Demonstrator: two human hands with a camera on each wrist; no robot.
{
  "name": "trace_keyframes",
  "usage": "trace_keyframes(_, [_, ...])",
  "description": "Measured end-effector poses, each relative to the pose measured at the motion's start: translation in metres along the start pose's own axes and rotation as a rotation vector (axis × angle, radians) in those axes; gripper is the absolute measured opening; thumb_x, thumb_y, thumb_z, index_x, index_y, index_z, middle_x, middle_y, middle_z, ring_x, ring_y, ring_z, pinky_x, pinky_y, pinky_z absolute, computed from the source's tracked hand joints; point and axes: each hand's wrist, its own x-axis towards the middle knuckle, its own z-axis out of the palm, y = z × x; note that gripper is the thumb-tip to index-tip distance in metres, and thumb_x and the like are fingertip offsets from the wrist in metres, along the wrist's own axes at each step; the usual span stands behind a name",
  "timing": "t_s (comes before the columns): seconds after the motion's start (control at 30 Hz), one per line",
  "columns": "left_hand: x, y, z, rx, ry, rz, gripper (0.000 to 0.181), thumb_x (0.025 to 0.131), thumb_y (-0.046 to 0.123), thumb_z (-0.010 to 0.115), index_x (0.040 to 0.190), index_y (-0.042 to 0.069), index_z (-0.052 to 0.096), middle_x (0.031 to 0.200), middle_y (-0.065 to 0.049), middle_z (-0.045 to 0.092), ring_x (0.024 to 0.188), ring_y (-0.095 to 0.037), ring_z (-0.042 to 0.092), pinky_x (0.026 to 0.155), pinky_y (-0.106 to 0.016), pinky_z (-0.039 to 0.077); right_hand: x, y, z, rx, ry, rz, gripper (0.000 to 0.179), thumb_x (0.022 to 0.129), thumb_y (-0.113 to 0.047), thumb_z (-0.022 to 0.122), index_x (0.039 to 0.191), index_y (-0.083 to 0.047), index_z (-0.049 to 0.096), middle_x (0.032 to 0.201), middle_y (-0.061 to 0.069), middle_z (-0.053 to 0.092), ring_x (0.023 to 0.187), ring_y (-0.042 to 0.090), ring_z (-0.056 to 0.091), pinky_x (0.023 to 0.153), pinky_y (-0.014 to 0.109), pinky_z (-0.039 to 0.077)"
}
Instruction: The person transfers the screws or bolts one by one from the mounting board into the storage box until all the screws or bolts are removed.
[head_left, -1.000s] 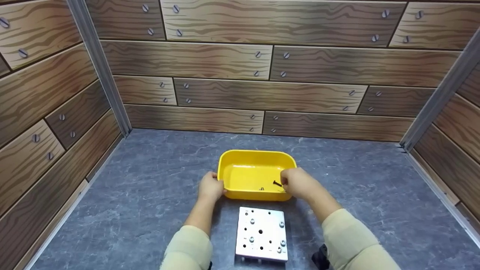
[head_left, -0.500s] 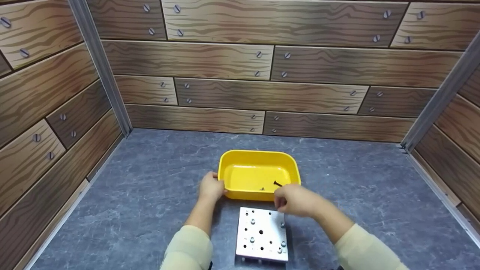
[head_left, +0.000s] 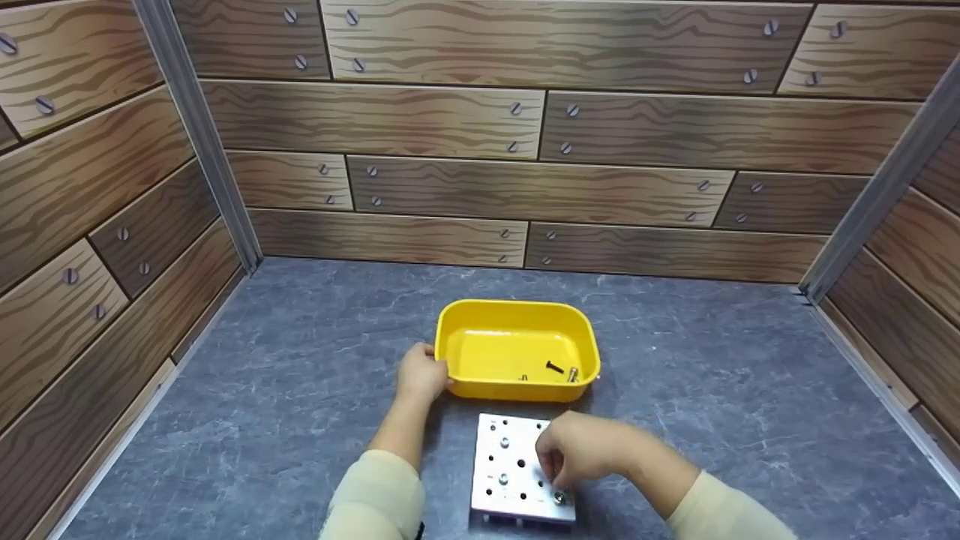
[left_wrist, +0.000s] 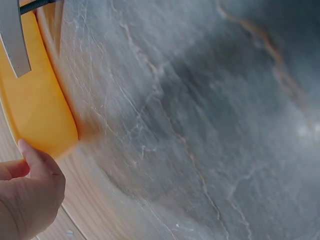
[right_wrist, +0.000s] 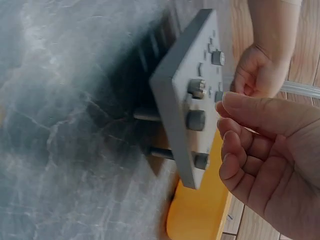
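In the head view, my left hand (head_left: 421,373) grips the left front corner of a yellow bin (head_left: 517,391), fingers and thumb over its wall. A silver metal plate (head_left: 521,450) with holes lies nearer me, raised on bolt shanks that stick out underneath. My right hand (head_left: 585,450) hangs over the plate's right side with fingers loosely curled, nothing visible between them. In the right wrist view, its thumb (right_wrist: 245,105) and forefinger tips come close to the bolt heads. Several bolts sit in the plate, one bolt (head_left: 559,498) just below my thumb.
Inside the bin lie a black screw (head_left: 555,367), silver bolts (head_left: 573,374) and another small metal piece (head_left: 523,377). A grey marbled table (head_left: 337,330) carries everything. Wood-patterned panels (head_left: 450,120) rise behind and on both sides, with metal posts at the corners.
My right hand has come out of the bin and moved toward me over the plate. Silver bolts now show where it was. The left hand has stayed on the bin.
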Motion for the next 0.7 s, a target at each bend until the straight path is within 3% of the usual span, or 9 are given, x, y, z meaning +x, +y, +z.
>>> trace_keyframes(0.3, [-0.0001, -0.0004, -0.0010, 0.006, -0.002, 0.020, 0.023, 0.084, 0.001, 0.050, 0.106, -0.005, 0.055, 0.092, -0.015, 0.059, 0.065, -0.018, 0.060, 0.056, -0.025, 0.054, 0.0030, -0.0028, 0.0069, 0.019, -0.106, 0.071, 0.016, 0.065, -0.006, 0.076, 0.065, -0.013, 0.062, 0.056, -0.012, 0.052, 0.050, 0.001, 0.042, 0.047, 0.017, 0.038])
trace_keyframes(0.7, [-0.0009, 0.0006, -0.0013, 0.012, -0.003, 0.019, 0.025, 0.084, 0.001, 0.050, 0.107, -0.004, 0.055, 0.092, -0.014, 0.059, 0.063, -0.016, 0.059, 0.055, -0.023, 0.053, 0.0036, -0.0076, 0.0113, -0.085, -0.109, 0.028, 0.020, 0.061, -0.002, 0.074, 0.064, -0.013, 0.058, 0.055, -0.013, 0.046, 0.049, 0.001, 0.038, 0.045, 0.016, 0.034])
